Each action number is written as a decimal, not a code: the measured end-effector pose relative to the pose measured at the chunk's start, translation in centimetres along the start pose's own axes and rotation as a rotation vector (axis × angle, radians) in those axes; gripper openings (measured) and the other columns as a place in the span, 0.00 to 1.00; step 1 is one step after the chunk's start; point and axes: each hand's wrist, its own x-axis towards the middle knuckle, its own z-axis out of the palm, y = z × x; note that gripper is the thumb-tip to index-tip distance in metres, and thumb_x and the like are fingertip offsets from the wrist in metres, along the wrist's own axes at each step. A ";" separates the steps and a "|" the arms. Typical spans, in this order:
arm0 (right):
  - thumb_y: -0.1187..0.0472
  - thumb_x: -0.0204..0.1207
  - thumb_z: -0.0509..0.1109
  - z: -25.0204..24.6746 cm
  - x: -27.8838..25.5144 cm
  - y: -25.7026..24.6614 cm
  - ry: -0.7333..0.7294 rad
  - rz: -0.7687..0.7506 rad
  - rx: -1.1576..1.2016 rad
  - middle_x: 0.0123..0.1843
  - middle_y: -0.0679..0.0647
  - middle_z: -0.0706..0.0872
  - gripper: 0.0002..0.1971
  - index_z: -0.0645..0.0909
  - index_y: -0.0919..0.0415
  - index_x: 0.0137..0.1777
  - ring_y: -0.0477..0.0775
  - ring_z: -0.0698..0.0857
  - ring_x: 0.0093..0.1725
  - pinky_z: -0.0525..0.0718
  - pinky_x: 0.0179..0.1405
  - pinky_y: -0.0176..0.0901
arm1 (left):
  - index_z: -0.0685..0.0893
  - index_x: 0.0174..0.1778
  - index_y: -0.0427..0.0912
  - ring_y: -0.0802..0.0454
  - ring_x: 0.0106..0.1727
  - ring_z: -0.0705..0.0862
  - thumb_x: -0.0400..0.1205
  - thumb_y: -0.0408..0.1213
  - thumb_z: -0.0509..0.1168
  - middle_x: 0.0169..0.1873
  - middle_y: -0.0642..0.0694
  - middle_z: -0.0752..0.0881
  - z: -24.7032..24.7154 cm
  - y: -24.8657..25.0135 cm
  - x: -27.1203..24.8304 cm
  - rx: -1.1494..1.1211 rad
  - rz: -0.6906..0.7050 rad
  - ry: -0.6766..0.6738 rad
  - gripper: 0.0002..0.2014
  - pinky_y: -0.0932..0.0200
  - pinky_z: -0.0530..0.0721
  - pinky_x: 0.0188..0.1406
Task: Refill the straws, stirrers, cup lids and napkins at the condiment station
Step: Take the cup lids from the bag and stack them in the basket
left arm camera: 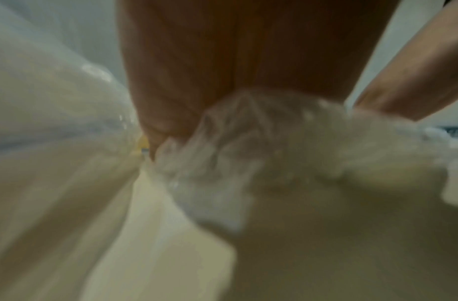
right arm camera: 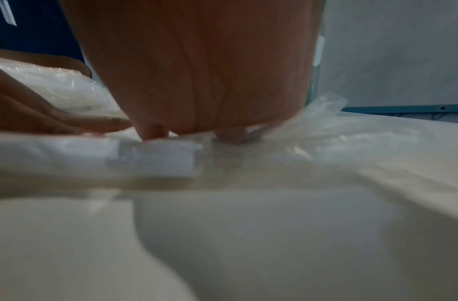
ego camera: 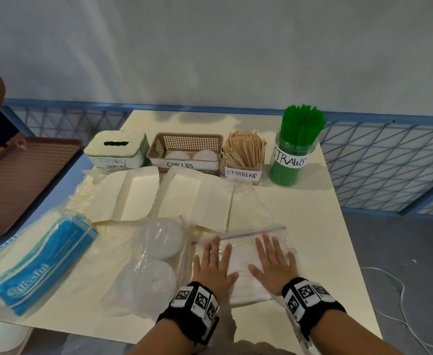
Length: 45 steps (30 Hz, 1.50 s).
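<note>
Both hands lie flat, fingers straight, on a clear zip bag with white napkins inside, near the table's front edge. My left hand presses its left half, my right hand its right half. In the wrist views each palm bears down on the crinkled plastic. At the back stand the tissue box, the cup lids basket, the stirrers holder and the green straws jar. A bag of clear cup lids lies left of my hands.
A blue tissue pack lies at the front left. Unfolded paper wrappers cover the table's middle. A brown tray sits off the table to the left. A blue mesh fence runs behind and to the right.
</note>
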 end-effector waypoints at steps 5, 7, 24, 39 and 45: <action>0.39 0.81 0.49 -1.4 -0.5 -2.1 0.199 0.008 -0.026 0.85 0.57 0.44 0.35 0.45 0.56 0.83 0.58 0.49 0.84 0.46 0.79 0.64 | 0.60 0.78 0.41 0.46 0.80 0.62 0.85 0.46 0.52 0.79 0.42 0.62 -6.8 1.0 -1.4 -0.029 0.018 0.001 0.25 0.40 0.56 0.79; 0.48 0.82 0.58 -2.5 -1.0 -4.1 0.388 -0.097 0.192 0.79 0.55 0.65 0.26 0.61 0.55 0.78 0.54 0.70 0.75 0.61 0.76 0.52 | 0.67 0.73 0.44 0.47 0.71 0.73 0.84 0.43 0.56 0.71 0.46 0.72 -9.6 -0.2 -2.6 -0.130 0.067 0.246 0.21 0.46 0.65 0.73; 0.48 0.81 0.60 -2.3 0.3 -19.0 0.135 -0.118 0.642 0.46 0.49 0.81 0.13 0.74 0.58 0.53 0.51 0.80 0.48 0.72 0.36 0.33 | 0.51 0.79 0.37 0.43 0.68 0.78 0.77 0.55 0.66 0.70 0.38 0.77 -9.9 -16.7 -5.5 -0.837 -0.218 0.028 0.44 0.56 0.76 0.64; 0.61 0.71 0.76 -7.0 -0.5 -21.8 0.310 -0.349 1.244 0.37 0.53 0.85 0.11 0.81 0.56 0.52 0.53 0.85 0.41 0.83 0.49 0.47 | 0.63 0.74 0.46 0.42 0.57 0.85 0.62 0.36 0.78 0.58 0.37 0.83 -8.6 -20.4 -7.6 -1.616 -0.102 0.018 0.44 0.51 0.88 0.42; 0.56 0.67 0.78 -7.5 0.8 -21.5 0.111 -0.196 1.182 0.59 0.61 0.83 0.33 0.68 0.59 0.70 0.59 0.83 0.59 0.79 0.65 0.53 | 0.63 0.75 0.39 0.45 0.44 0.84 0.65 0.26 0.77 0.37 0.39 0.80 -7.5 -20.4 -7.4 -1.527 -0.190 0.106 0.43 0.47 0.89 0.49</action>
